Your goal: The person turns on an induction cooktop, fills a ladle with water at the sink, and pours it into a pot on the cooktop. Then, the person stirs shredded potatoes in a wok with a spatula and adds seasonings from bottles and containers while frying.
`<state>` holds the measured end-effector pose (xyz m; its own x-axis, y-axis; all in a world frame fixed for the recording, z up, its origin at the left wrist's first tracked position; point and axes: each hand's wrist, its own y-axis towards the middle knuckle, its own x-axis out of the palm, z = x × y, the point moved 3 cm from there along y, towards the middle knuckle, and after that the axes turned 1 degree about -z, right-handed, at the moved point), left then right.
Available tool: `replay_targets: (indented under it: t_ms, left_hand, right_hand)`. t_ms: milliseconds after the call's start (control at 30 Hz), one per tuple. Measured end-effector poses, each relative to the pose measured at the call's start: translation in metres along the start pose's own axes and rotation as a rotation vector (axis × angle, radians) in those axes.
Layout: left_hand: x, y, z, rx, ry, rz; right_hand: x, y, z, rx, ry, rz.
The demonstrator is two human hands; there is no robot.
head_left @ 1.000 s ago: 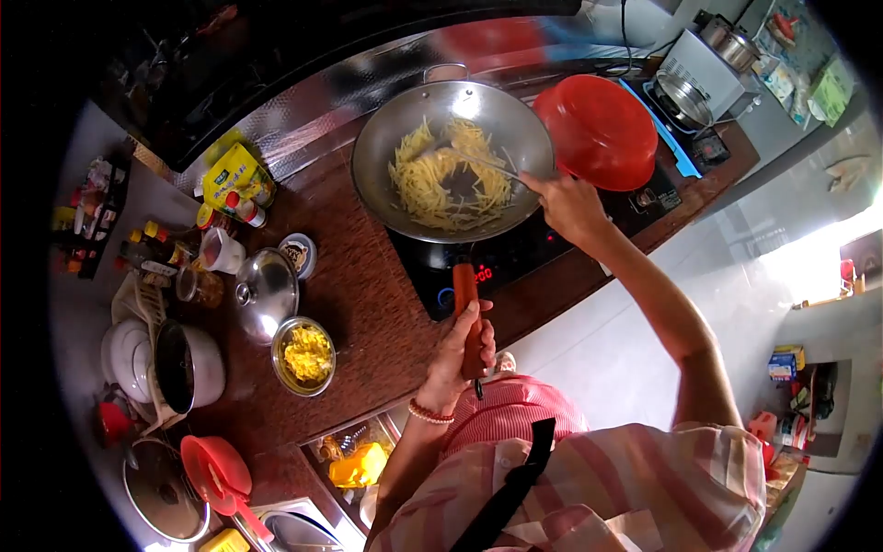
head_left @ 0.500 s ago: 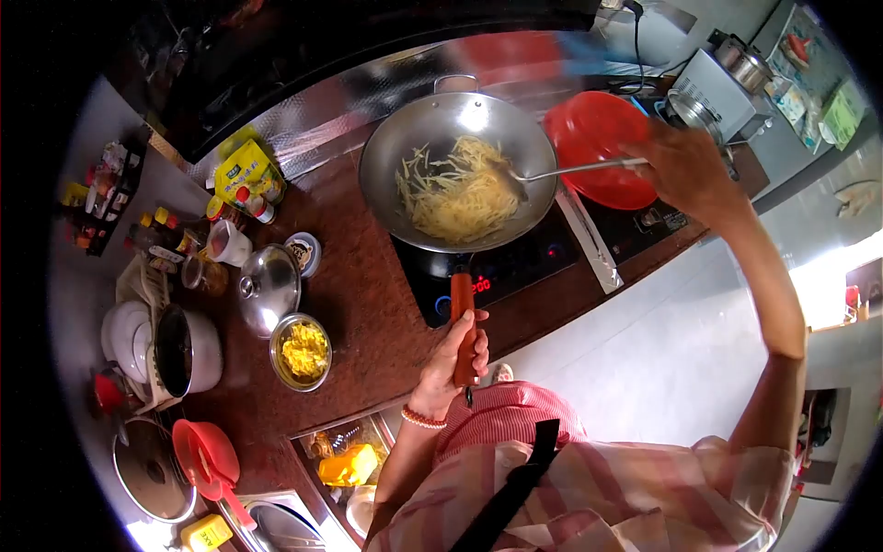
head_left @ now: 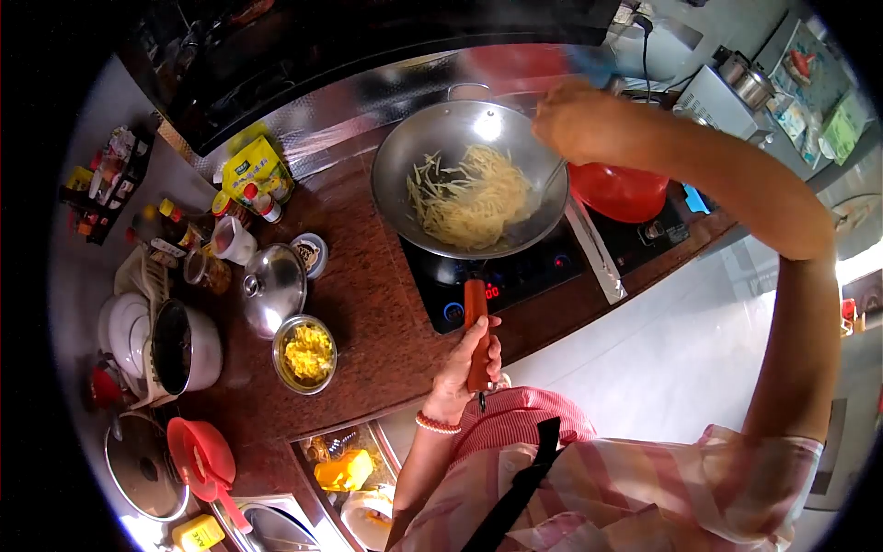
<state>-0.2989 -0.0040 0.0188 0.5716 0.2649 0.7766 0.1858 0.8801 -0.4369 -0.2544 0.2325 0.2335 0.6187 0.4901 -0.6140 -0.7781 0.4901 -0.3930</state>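
My left hand [head_left: 463, 370] is wrapped round the wooden handle of the wok [head_left: 397, 198], which stands on the induction cooker [head_left: 533, 271]. Pale shredded strips, which look like potato [head_left: 478, 198], lie in the wok, mostly in its middle and left. Over the wok's upper right rim, my right hand [head_left: 575, 120] is closed on a metal wok spatula [head_left: 555, 175]. Only a short length of the spatula shows inside the right wall; the hand hides the rest. My right forearm passes above a red basin [head_left: 625, 193], covering part of it.
Left of the wok are a glass bowl of yellow scrambled egg [head_left: 308, 354], a pot lid [head_left: 274, 290] and a white pot [head_left: 207, 350]. Seasoning bottles and a yellow pouch [head_left: 258, 170] stand behind. An open drawer [head_left: 391, 442] juts out at the front. A range hood [head_left: 368, 55] hangs above.
My right hand has swung left and up to the wok's rim, with the spatula now steeper at the right wall. My left hand keeps its hold; the whole view has shifted slightly.
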Motion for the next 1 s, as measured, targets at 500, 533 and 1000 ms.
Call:
replay_targets:
  t_ms: [500,533,1000]
  left_hand:
    - [-0.01,0.001,0.006,-0.03,0.053,-0.002]
    - [-0.009,0.002,0.006,-0.033,0.056,-0.004]
    - [-0.007,0.001,0.007,-0.031,0.067,-0.001]
  right_hand:
    - [0.032,-0.031,0.035,0.225,0.051,0.112]
    - [0.028,-0.033,0.044,0.193,0.122,-0.004]
    - [0.03,-0.011,0.04,0.188,0.767,-0.138]
